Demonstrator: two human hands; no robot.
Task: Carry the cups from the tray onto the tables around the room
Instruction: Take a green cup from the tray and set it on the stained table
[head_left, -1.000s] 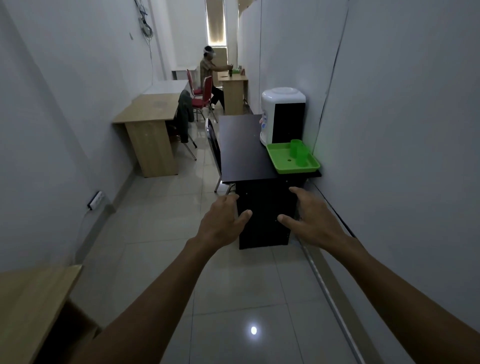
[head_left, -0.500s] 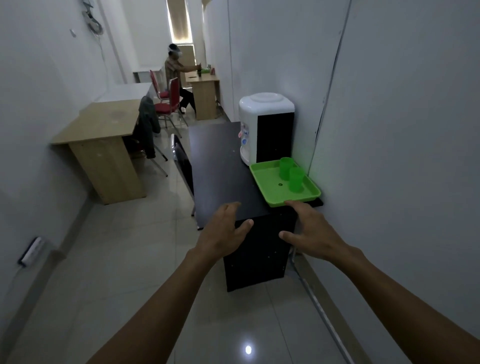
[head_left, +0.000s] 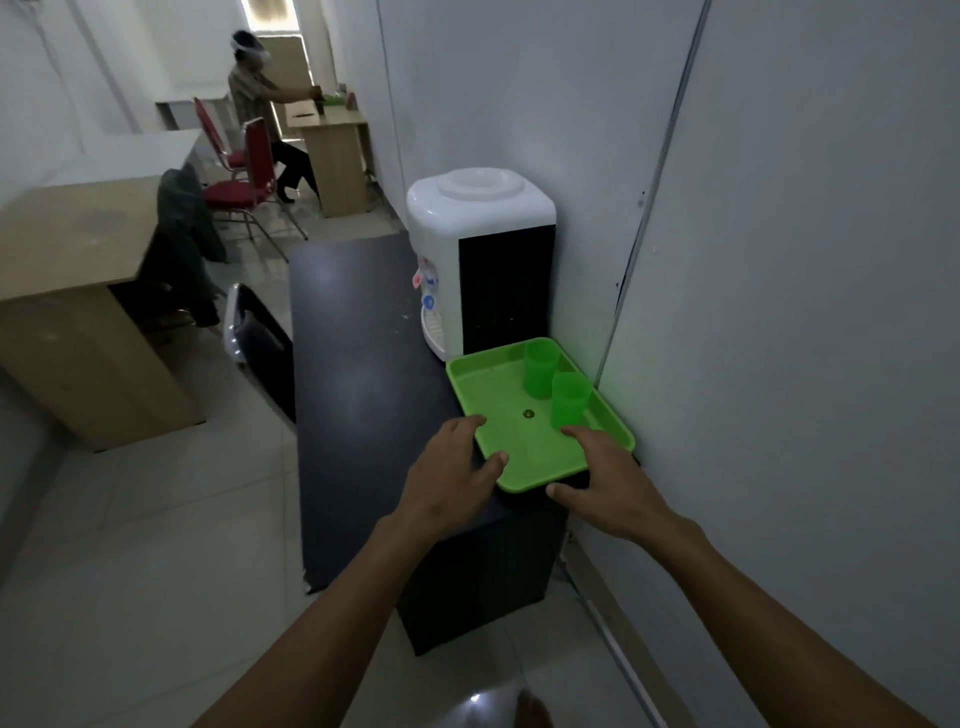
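Observation:
A green tray (head_left: 483, 376) lies on the near right corner of a black table (head_left: 358, 374), against the wall. Two green cups stand upright on it: the far cup (head_left: 540, 369) and the near cup (head_left: 569, 399), close together at the tray's right side. My left hand (head_left: 452, 480) reaches over the tray's near left edge, fingers spread and relaxed, holding nothing. My right hand (head_left: 605, 475) hovers at the tray's near right edge, just in front of the near cup, fingers straight. Whether either hand touches the tray is unclear.
A white and black water dispenser (head_left: 483, 260) stands behind the tray. A black chair (head_left: 257, 343) sits left of the table. A wooden desk (head_left: 78, 291), red chairs (head_left: 244, 182) and a person at a far desk (head_left: 332, 150) lie beyond. A wall runs along the right.
I have walked up to the black table. Both hands moved forward from in front of the table to the near edge of the tray.

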